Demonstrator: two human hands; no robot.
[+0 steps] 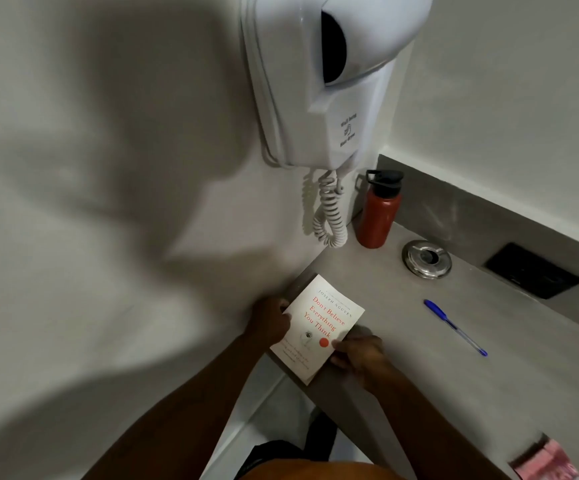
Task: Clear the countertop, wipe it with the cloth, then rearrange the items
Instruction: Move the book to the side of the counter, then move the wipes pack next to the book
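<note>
Head view: looked down on a grey countertop (402,327) running from the wall corner at 12 o'clock toward 5 o'clock.
Book: a white paperback (317,329) with red title lettering lay cover-up at the countertop's near left end, its lower corner reaching the front edge.
Left hand: the left hand (270,320) was at the book's 9 o'clock side, fingers curled over the long edge and gripping it.
Right hand: the right hand (360,356) was at the book's 4 o'clock corner, thumb on the cover near the red dot, fingers closed around the edge.
Bottle: a red bottle (378,214) with a black cap stood upright at 12 o'clock from the book, in the corner by the wall.
Metal dish: a round shiny metal dish (426,259) sat just beside the bottle, at its 4 o'clock.
Pen: a blue pen (454,327) lay flat at 3 o'clock from the book, well apart from it, angled toward 5 o'clock.
Cloth: a pink cloth (547,462) showed partly at the frame's 5 o'clock corner.
Hair dryer: a white wall-mounted hair dryer (326,81) hung above the bottle, its coiled cord (329,213) dangling beside it.
Black panel: a dark panel (534,270) was set in the backsplash at 2 o'clock from the pen.
</note>
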